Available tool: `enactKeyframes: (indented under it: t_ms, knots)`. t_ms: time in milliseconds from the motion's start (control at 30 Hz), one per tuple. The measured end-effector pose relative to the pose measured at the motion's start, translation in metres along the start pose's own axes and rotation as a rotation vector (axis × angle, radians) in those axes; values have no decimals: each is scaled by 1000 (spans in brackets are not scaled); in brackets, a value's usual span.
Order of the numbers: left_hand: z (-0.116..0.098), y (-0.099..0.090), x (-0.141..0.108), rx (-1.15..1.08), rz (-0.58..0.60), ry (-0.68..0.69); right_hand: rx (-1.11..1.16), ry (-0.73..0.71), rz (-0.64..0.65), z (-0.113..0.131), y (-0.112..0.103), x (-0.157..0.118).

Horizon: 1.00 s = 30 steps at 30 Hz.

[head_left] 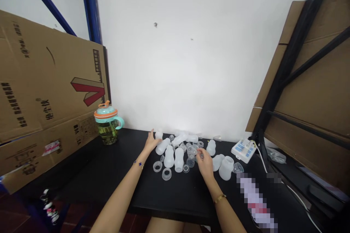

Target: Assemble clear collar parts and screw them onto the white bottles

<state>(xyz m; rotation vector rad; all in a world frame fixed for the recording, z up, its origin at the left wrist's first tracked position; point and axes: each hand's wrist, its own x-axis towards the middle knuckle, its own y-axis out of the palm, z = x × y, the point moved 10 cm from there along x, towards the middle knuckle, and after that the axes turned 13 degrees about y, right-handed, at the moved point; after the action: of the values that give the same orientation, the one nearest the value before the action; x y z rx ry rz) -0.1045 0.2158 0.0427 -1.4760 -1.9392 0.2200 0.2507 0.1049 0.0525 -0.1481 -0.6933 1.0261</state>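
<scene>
My open left hand (pixel 151 142) sits just beside a frosted white plastic bottle (pixel 162 146), holding nothing. My right hand (pixel 204 164) pinches a small clear plastic piece (pixel 201 156). Both are at lower centre of the frame, among scattered frosted bottles (pixel 169 157) and rings (pixel 157 166) on a black tabletop (pixel 109 185).

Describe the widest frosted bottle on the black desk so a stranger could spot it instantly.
On the black desk, find the white box with blue keys at the right. Down-left of it, beside the person's right hand, sits the frosted plastic bottle, wider and squatter than every other bottle in the pile.
</scene>
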Motion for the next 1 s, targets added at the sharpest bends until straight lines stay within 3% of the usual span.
enactKeyframes:
  t_ms: [100,200,300,367,467,733,1000]
  knots:
    - [-24,-11,-16,-1,-139,-55,3,-7,-5,2,-1,1]
    - [-89,-8,-40,4,-274,206,9,-11,13,4,-2,2]
    - [-156,36,-71,19,-88,596,12,-16,43,6,-1,1]
    - [-176,64,-90,60,49,729,3,-18,40,5,-2,1]
    - [-179,80,-104,108,152,821,-45,-27,49,4,0,0]
    - [-147,69,-97,140,187,723,-152,-67,158,6,22,-6]
    - [-144,72,-99,117,209,722,-164,-74,188,6,25,-7]
